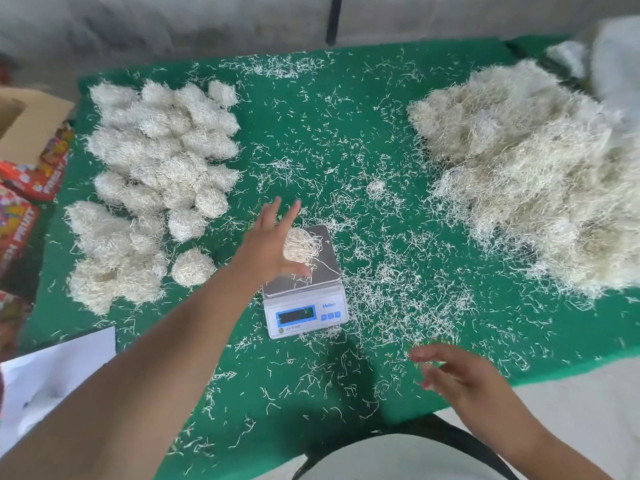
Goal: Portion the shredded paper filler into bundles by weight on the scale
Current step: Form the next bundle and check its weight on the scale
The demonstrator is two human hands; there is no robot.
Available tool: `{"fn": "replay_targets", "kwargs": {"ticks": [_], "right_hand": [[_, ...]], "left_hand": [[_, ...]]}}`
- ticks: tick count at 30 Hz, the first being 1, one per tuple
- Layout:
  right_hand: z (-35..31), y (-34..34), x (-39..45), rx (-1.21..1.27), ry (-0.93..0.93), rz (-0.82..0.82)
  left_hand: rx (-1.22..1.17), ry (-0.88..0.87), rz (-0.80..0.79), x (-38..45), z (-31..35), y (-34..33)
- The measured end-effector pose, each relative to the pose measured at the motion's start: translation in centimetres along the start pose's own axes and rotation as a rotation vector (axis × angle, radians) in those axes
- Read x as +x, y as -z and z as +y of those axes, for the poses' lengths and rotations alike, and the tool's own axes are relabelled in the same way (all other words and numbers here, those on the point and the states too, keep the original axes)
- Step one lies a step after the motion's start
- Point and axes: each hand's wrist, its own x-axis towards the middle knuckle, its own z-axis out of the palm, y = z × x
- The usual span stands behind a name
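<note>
Head view: left hand (273,244) over scale (304,299) platform, fingers spread, touching small wad of shredded paper (301,245) on the pan; not clearly curled round it, so grip reads open. Wad just right of the palm, roundish, no clear long axis. Right hand (460,372) loose, empty, near desk (311,140) front edge, further from wad. Finished bundles (156,174) left, bulk heap (536,174) right. "Mellen" on scale; display unreadable.
</note>
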Motion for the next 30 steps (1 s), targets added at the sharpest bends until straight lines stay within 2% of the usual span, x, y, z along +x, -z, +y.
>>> {"fn": "replay_targets", "kwargs": {"ticks": [3, 6, 8, 14, 18, 21, 24, 26, 27, 30], "right_hand": [[1.9, 0.3, -1.4, -0.004, -0.059, 0.065], [3.4, 0.6, -2.6, 0.04, -0.145, 0.143], [3.8, 0.8, -3.3, 0.073, -0.194, 0.183], [4.0, 1.0, -3.4, 0.063, -0.259, 0.189], [2.5, 1.1, -1.4, -0.011, -0.182, 0.121], [1.0, 1.2, 0.2, -0.082, -0.091, 0.027], [-0.1, 1.5, 1.5, -0.14, 0.009, -0.041], [-1.1, 1.8, 2.2, -0.121, 0.078, -0.076], [-1.8, 2.1, 2.6, -0.101, 0.114, -0.086], [-4.1, 2.7, 3.4, -0.134, 0.279, -0.086]], "left_hand": [[0.142, -0.187, -0.163, 2.9, -0.3, -1.8], [0.294, -0.218, -0.246, 3.8, -1.0, -4.3], [0.372, -0.221, -0.221, 3.5, -1.1, -5.9], [0.435, -0.205, 0.051, 1.6, -0.5, -8.7], [0.427, -0.083, -0.014, 0.0, 0.7, -8.7], [0.374, -0.088, -0.06, -3.3, 1.8, -9.2], [0.338, -0.118, -0.213, -7.3, 4.2, -10.0], [0.248, -0.053, -0.243, -9.1, 5.9, -9.9], [0.116, 0.037, -0.2, -9.6, 7.0, -9.7], [-0.575, 0.362, 0.008, -9.7, 12.0, -6.9]]}}
